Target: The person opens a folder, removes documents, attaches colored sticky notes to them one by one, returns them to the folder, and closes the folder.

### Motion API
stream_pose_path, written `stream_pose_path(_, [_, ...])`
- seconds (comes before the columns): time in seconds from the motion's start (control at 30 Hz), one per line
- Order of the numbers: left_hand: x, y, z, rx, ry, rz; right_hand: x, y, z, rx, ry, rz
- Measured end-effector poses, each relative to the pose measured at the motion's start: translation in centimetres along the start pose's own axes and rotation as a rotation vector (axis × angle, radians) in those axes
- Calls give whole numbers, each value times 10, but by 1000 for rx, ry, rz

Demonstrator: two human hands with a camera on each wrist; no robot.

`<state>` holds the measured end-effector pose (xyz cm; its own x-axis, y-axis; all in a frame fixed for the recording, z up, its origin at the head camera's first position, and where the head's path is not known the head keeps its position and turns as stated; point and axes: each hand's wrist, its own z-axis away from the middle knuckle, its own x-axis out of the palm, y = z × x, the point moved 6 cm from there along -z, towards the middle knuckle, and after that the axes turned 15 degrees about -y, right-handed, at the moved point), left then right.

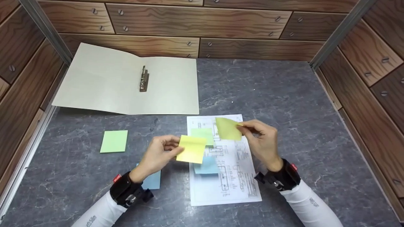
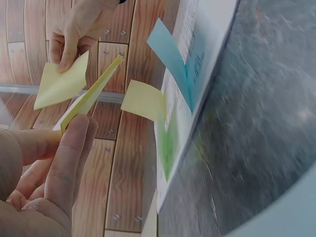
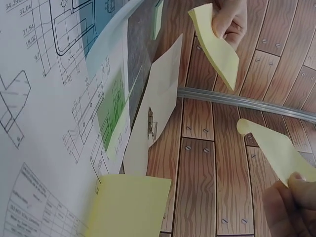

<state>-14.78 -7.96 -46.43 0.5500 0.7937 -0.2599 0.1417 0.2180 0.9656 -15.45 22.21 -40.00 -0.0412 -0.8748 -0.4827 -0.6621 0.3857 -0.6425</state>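
My left hand (image 1: 159, 154) pinches a pad of yellow sticky notes (image 1: 191, 149) by its left edge, over a printed technical drawing (image 1: 227, 189). Between thumb and fingers of my right hand (image 1: 263, 142) is a single yellow sticky note (image 3: 276, 148), raised off the sheet with one corner curled. Another yellow note (image 3: 131, 205) sticks to the drawing and stands up from it. A green note (image 1: 202, 134) and a blue note (image 1: 205, 165) are also on the sheet, partly lifted. The yellow pad partly covers the green note in the head view.
An open cream folder (image 1: 170, 85) with a metal clip (image 1: 144, 78) lies at the back left. On the left are a green sticky note pad (image 1: 114, 141) and a blue pad (image 1: 153, 180), partly hidden by my left wrist. Wood-patterned walls (image 1: 195, 20) enclose the grey tabletop (image 1: 284, 94).
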Motion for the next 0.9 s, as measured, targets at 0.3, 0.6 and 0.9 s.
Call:
stream_pose_path(0.3, [-27, -13, 13, -82, 110, -91, -11, 0, 6, 17, -66, 82])
stream_pose_path(0.6, [-60, -32, 33, -225, 192, -186, -12, -6, 17, -29, -156, 159])
stream_pose_path(0.9, [-87, -41, 53, -290, 234, -281, -21, 0, 29, 4, -231, 213])
